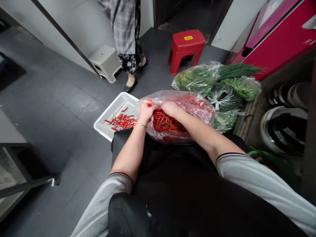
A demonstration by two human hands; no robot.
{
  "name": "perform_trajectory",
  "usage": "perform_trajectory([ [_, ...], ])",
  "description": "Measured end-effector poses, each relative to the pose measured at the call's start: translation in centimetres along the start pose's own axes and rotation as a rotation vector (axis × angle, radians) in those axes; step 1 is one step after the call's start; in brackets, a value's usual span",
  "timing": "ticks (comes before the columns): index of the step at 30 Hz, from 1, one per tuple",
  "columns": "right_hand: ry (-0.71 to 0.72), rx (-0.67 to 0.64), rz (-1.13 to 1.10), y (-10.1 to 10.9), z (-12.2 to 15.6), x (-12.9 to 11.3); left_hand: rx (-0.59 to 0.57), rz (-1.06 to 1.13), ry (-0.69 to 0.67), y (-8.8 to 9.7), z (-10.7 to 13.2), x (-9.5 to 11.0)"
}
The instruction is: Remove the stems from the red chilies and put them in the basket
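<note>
Black apron (172, 187) foremost; bag (206, 116) and basket (100, 125) hold red chillies (166, 122).

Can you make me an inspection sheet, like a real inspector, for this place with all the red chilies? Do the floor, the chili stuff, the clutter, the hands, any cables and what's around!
Surface: dark grey tiled floor, with pale shiny patches.
Job's things: clear plastic bag, open, holding red chilies; white basket beside it, with loose chilies inside.
Clutter: bagged greens beyond the chili bag, toward the right; red stool; white stool.
Left hand: at the bag's opening, beside something red; grip unclear.
Right hand: at the bag's opening; fingertips hidden.
Cables: nothing seen.
Surroundings: another person ahead; white tub on the right.
</note>
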State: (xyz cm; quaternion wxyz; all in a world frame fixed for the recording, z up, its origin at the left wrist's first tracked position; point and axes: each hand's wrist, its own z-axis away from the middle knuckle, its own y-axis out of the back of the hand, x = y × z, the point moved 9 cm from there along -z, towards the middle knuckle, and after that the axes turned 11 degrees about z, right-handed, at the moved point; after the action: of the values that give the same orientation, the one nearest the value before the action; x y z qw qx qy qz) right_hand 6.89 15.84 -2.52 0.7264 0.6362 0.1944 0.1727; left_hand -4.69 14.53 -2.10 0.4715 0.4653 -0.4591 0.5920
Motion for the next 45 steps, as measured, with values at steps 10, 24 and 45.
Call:
perform_trajectory([
  [10,0.001,-0.006,-1.062,3.9,5.5,4.2,-0.433,0.289,0.181,-5.5,3.7,0.3],
  [24,0.065,-0.112,-0.62,1.1,6.0,0.9,-0.468,0.622,0.283,-4.3,4.2,1.9],
  [45,-0.151,0.396,-0.865,1.8,7.1,1.9,-0.196,0.533,0.371,-4.9,3.6,-3.0],
])
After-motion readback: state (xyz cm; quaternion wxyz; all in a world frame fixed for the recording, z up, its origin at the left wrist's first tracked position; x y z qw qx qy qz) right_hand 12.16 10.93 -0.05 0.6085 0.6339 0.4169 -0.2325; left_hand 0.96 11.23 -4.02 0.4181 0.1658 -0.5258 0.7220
